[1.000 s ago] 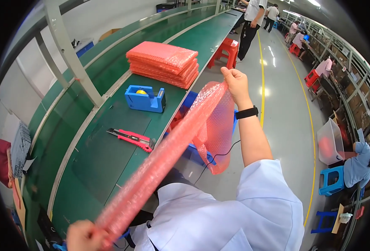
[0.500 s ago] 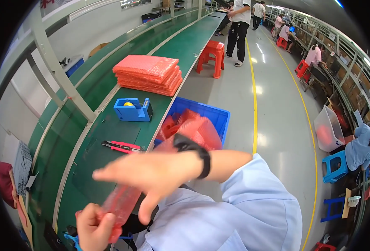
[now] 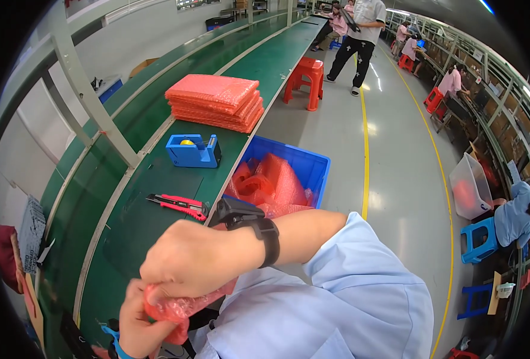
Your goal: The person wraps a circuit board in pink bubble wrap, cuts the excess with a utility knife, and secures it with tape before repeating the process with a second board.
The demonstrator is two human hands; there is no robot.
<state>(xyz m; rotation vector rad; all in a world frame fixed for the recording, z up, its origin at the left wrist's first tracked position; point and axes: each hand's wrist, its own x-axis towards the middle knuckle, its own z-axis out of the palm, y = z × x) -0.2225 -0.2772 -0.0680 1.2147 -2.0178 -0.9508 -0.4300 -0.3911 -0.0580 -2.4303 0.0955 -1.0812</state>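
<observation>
Smooth green bench [image 3: 127,239] beyond grip and leftward; glossy, yellow-lined grey floor [image 3: 397,197] to right. Crinkled red wrap [image 3: 188,306] bunched in grip, left hand [image 3: 138,326] pinching it, right hand [image 3: 199,257] fisted over it, fingertips hidden. Beyond grip: slim pink cutter [image 3: 187,206], then blocky blue dispenser [image 3: 184,158], then flat-layered bubbly red stack [image 3: 214,105]; rightward of these, boxy blue bin [image 3: 320,167], red film [image 3: 280,176] inside

Looks like glossy, crinkled plastic in the red wrap [image 3: 184,306]; shows shiny bubbled film across the red stack [image 3: 213,103], smooth plastic on the blue tape dispenser [image 3: 184,158] and blue bin [image 3: 321,176], a smooth worktop [image 3: 124,251], a glossy floor [image 3: 340,134] and matt cloth in the pale-blue shirt [image 3: 319,314].
</observation>
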